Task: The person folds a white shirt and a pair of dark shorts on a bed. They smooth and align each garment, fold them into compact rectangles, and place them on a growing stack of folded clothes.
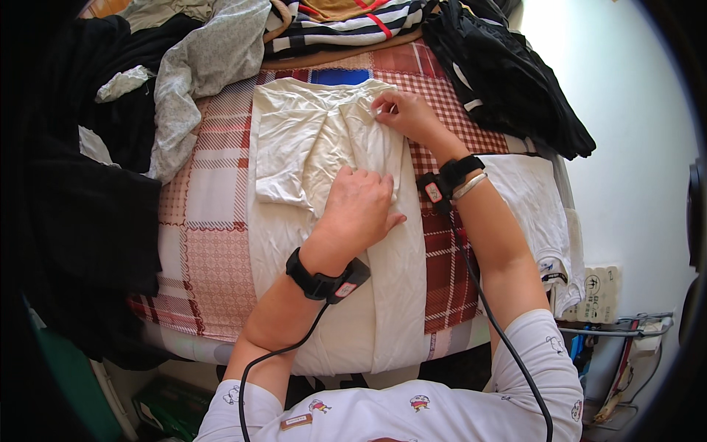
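A cream long-sleeved shirt (397, 282) lies spread on the bed, its neckline at the far end. Its body sides and sleeves are folded inward, and the upper layer is wrinkled. My left hand (359, 207) rests palm down on the middle of the shirt, thumb out to the side and fingertips curled out of sight. Over the far right corner is my right hand (407, 115), with thumb and forefinger pinched together on a bit of the cream fabric. Each wrist wears a black strap with a small cabled device.
A patchwork plaid bedspread (215, 259) lies beneath. Black clothes (99, 221) and a grey patterned garment (182, 88) heap at left. Beyond are a striped blanket (353, 27) and black trousers (497, 83). White folded shirts (522, 204) lie at right, near a metal rack (613, 331).
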A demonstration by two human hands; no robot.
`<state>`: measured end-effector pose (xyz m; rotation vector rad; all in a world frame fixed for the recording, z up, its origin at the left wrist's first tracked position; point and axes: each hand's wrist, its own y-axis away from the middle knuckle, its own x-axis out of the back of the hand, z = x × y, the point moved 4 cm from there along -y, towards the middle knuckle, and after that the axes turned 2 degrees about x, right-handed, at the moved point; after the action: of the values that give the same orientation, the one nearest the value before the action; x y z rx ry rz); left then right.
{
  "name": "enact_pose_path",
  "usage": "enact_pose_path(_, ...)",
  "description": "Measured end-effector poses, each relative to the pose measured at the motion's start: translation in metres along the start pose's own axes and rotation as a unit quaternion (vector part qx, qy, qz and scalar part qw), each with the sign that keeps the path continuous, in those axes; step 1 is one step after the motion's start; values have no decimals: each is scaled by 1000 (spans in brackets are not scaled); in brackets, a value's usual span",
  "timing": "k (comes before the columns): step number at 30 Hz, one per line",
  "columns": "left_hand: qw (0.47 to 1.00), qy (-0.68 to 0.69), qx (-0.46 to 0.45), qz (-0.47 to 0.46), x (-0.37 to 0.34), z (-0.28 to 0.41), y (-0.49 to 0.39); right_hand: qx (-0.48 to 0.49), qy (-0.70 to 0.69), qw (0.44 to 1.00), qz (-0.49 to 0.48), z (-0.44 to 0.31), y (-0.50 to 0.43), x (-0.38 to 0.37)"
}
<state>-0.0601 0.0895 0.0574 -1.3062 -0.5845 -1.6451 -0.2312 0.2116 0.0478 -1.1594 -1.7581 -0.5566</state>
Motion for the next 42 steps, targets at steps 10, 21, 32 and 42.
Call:
enact_pose_path(10, 999, 43, -26, 6, -18, -1, -1, 232, 86, 969, -13, -52, 29, -28)
enact_pose_path(21, 999, 40, -21, -17, -25, -1, 2, 143, 157, 967, -143, -21, 26, -45)
enact_pose_path(32, 999, 27, -26, -19, -24, -1, 4, 124, -2, 983, 134, -13, 32, -4)
enact_pose_path(42, 999, 8, -20, -31, -23, 0, 2, -84, -33, 987, 131, 60, -20, 36)
